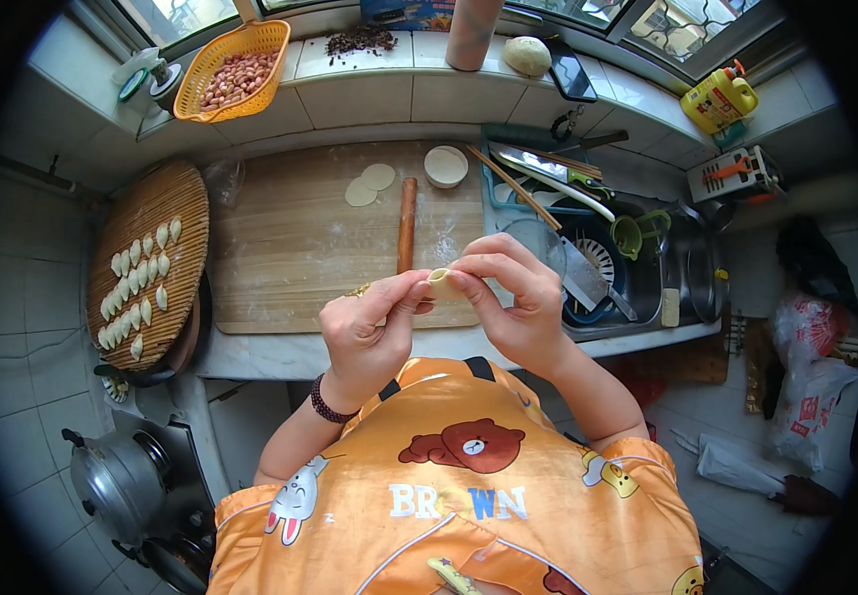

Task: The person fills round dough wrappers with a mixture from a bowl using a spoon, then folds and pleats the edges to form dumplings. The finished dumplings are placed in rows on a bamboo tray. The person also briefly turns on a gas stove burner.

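Observation:
Between my left hand (377,316) and my right hand (522,301) is a small folded dumpling (442,285), its wrapper pinched at both ends by my thumbs and fingers. I hold it above the front part of a floured wooden board (287,253). Just beyond my fingers lies a wooden rolling pin (406,223). Two round dough wrappers (369,184) overlap slightly near the board's far edge. A small white bowl (446,166) stands right of them; its contents look pale. On the left, a round slatted tray (176,297) carries several finished dumplings (133,280) in rows.
Right of the board, a cleaver (585,275) and a kitchen knife (540,161) lie over the sink (652,275). A yellow basket of peanuts (191,82), a dough ball (527,56) and a phone (571,71) sit on the sill. A metal pot (113,476) stands at lower left.

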{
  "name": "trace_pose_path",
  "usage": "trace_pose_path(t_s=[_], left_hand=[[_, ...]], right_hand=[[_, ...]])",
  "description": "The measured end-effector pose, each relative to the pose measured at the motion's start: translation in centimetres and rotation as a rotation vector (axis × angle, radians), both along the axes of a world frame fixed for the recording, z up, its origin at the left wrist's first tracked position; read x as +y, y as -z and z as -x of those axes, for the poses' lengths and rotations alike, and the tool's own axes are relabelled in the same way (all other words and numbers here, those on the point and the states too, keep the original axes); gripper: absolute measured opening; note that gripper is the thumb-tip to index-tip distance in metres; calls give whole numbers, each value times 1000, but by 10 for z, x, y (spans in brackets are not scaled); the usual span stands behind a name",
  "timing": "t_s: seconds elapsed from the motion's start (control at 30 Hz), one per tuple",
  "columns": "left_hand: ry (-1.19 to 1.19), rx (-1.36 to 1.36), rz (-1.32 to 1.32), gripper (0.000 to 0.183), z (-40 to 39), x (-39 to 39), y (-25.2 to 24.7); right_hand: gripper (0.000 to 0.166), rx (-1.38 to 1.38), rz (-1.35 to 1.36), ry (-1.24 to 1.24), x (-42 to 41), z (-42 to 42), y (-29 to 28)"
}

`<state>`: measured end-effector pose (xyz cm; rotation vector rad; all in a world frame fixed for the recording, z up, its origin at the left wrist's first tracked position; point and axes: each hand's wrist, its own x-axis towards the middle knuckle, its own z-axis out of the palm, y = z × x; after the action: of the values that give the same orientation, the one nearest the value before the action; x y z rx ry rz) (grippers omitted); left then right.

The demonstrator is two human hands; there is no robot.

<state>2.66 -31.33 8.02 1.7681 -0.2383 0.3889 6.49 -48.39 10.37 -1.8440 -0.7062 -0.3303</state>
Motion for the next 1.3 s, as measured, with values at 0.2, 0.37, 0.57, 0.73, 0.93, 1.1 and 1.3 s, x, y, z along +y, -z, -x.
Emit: trace_pose_path(t_s=[0.2,0.37,0.57,0.73,0.93,1.1,1.3], left_hand=[[1,-57,33,31,-3,-1,-2],[143,82,216,28,-9,0,-5],[140,308,396,20,-7,2,-6],[66,269,603,23,-3,-9,-10],[101,228,623,25,0,-11,-6],[107,243,639,23,3,-15,-12],[101,183,526,20,2,-6,-9]], right_hand=[[9,-7,-16,-8,2,0,-3],[10,-38,36,-79,-1,-3,-11],[25,121,-125,-22,-3,5,-7],[34,332,-314,8,1,23,-1],[26,277,-393,8,7,29,-1],[23,-235,-32,185,4,28,-2],[24,-63,-89,101,3,21,-11]])
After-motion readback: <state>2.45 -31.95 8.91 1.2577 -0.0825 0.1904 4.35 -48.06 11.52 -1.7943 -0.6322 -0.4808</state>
